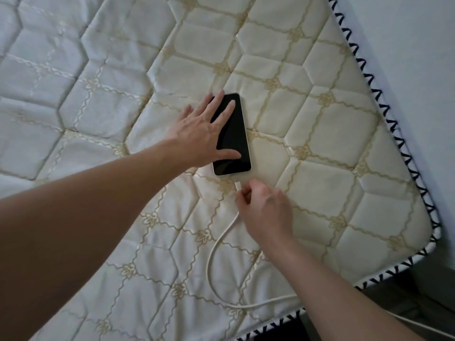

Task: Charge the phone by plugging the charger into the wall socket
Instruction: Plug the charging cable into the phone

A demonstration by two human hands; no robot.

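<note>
A phone [234,141] with a dark screen lies face up on the mattress [320,168]. My left hand [204,134] rests flat on it, fingers spread over the screen's left side. A white charger cable [214,262] loops across the mattress and runs off its near right edge. Its white connector [237,186] points at the phone's bottom edge, right at the port; I cannot tell if it is seated. My right hand [263,207] pinches the cable just behind the connector. No wall socket or charger plug is in view.
The quilted cream mattress has a dark zigzag-stitched border [394,134] along its right and near edges. A pale wall [418,45] stands to the right of it. Dark floor [406,303] shows at the bottom right, where the cable continues.
</note>
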